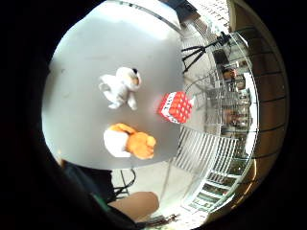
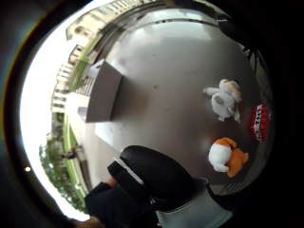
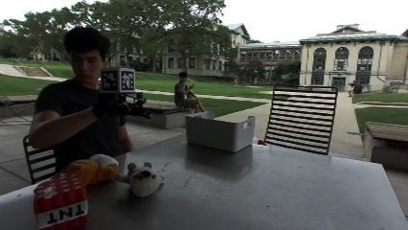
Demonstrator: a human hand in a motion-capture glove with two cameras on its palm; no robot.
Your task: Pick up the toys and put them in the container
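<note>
Outdoors, a grey metal table [image 3: 267, 187] carries three toys at its near end: a red plush TNT block [image 3: 61, 203], an orange-and-white plush animal [image 3: 94, 168] and a small white plush puppy [image 3: 144, 180]. Well apart from them stands an open grey plastic container [image 3: 219, 131]. Above the table, the black-gloved right hand [image 3: 111, 106] is raised, holding nothing; how far its fingers spread I cannot tell.

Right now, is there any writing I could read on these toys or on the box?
"TNT": on the white band of the red block, seen rotated in the outside view.
Marks on the same block in the palm view: too blurred to read.
Plush dog, orange plush, container: no writing shows.
</note>
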